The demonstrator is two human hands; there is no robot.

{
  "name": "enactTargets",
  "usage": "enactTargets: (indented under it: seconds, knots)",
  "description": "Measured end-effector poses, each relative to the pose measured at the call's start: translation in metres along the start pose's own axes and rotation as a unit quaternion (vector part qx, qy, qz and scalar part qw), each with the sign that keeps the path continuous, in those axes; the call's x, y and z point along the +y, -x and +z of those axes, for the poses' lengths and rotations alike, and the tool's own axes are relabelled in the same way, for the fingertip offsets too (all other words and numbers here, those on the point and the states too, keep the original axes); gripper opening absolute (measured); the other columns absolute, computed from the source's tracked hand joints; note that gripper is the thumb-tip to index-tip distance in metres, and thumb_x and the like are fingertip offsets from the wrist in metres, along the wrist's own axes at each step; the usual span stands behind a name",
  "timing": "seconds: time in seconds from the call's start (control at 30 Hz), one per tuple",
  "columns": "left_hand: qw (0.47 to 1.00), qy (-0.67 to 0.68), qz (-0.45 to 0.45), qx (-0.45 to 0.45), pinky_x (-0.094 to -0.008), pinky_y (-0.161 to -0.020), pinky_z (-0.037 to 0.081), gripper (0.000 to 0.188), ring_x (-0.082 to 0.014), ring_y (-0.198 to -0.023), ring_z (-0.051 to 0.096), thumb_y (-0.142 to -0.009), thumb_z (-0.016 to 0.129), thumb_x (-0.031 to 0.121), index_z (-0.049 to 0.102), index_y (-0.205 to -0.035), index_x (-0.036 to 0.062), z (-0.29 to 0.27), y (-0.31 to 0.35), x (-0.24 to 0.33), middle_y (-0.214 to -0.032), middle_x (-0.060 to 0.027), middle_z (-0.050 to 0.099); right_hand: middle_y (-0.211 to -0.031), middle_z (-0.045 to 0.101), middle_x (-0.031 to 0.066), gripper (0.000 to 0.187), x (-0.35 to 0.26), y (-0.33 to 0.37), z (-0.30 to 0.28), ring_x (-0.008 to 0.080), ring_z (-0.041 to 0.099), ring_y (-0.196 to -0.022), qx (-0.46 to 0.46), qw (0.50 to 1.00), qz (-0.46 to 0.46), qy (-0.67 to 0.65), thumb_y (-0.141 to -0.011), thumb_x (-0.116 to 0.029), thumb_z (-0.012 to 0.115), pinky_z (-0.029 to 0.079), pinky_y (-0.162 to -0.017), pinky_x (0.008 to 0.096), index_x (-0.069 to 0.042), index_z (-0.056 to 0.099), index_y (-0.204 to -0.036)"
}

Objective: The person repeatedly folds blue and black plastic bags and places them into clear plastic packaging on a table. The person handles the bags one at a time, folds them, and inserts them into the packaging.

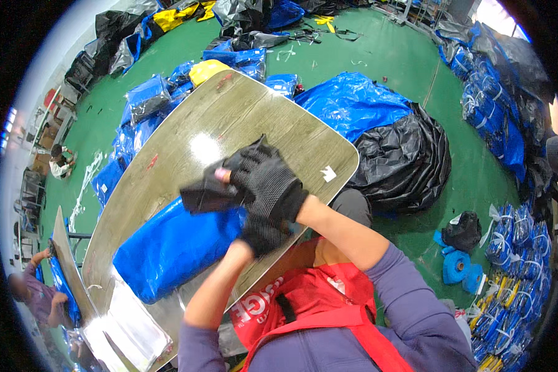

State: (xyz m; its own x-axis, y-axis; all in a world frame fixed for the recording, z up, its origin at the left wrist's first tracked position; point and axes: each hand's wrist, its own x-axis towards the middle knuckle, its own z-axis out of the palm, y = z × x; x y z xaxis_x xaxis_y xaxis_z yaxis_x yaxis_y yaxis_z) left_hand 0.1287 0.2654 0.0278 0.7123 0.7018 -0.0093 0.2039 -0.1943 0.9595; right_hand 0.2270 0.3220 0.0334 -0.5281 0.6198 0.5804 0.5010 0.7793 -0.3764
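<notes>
Both my hands wear black ribbed gloves and meet over the table (291, 133). My right hand (270, 186) is closed on a crumpled piece of black sheet (208, 194), its bare thumb tip showing on top. My left hand (263, 232) lies just below, partly under the right one, so its fingers are hidden. A folded blue tarp (173, 251) lies on the table beside and beneath the black piece. I cannot tell whether the two are joined.
Clear plastic bags (133, 322) lie at the table's near left end. A white scrap (328, 173) sits by the right edge. Beyond it, a large blue and black tarp heap (403, 149) rests on the green floor. Packed blue bundles (518, 248) line the right. Another person (40, 291) works at left.
</notes>
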Motion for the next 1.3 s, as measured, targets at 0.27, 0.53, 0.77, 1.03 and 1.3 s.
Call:
enactTargets:
  seconds: [0.27,0.53,0.77,1.03,1.3]
  knots:
    - [0.822,-0.538,-0.099,0.156,-0.0574,-0.113,0.009,0.078,-0.0443,-0.138,0.025,-0.086,0.048,0.057,0.035,-0.142,0.0044,-0.091,0.089,-0.033,-0.146,-0.0269,0.033,-0.114,0.057,0.0286,0.061,-0.006,-0.003,0.004,0.0461,0.058,-0.097,-0.11,0.965,0.099,-0.215,-0.077,-0.042,0.065,0.041,-0.093,0.0537,-0.01,0.055,-0.128]
    - [0.868,-0.466,-0.096,0.141,-0.0569,-0.114,0.006,0.074,-0.0438,-0.138,0.026,-0.089,0.041,0.055,0.035,-0.142,0.0037,-0.085,0.103,-0.096,-0.147,-0.0231,0.035,-0.126,0.052,0.03,0.075,0.029,0.005,0.053,0.0436,0.045,-0.124,-0.048,0.982,0.156,0.097,-0.076,-0.05,0.058,0.025,-0.11,0.0517,0.01,0.053,-0.121]
    - [0.877,-0.445,-0.074,0.164,-0.0582,-0.113,0.009,0.068,-0.043,-0.136,0.031,-0.088,0.049,0.047,0.039,-0.139,0.0037,-0.089,0.096,-0.082,-0.138,-0.0238,0.045,-0.106,0.068,0.0168,0.047,0.021,-0.077,0.043,0.0301,0.064,-0.104,-0.277,0.913,0.156,0.255,-0.084,-0.046,0.053,0.033,-0.099,0.0593,-0.008,0.07,-0.105]
    - [0.899,-0.403,-0.093,0.144,-0.0621,-0.111,0.008,0.084,-0.0467,-0.135,0.029,-0.086,0.038,0.066,0.037,-0.141,0.0034,-0.093,0.096,-0.08,-0.142,-0.0248,0.04,-0.082,0.069,0.0142,0.023,0.041,-0.152,0.187,0.0315,0.067,-0.076,-0.079,0.991,0.099,0.043,-0.079,-0.033,0.058,0.051,-0.078,0.0433,-0.016,0.07,-0.089]
    - [0.805,-0.574,-0.124,0.079,-0.0639,-0.111,0.004,0.09,-0.0452,-0.139,0.022,-0.081,0.039,0.073,0.039,-0.142,0.0066,-0.121,0.095,-0.093,-0.148,-0.0215,0.034,-0.079,0.068,0.0152,0.023,0.082,-0.141,0.213,0.0327,0.067,-0.075,-0.021,0.986,0.164,-0.003,-0.076,-0.029,0.059,0.051,-0.072,0.0442,-0.008,0.067,-0.084]
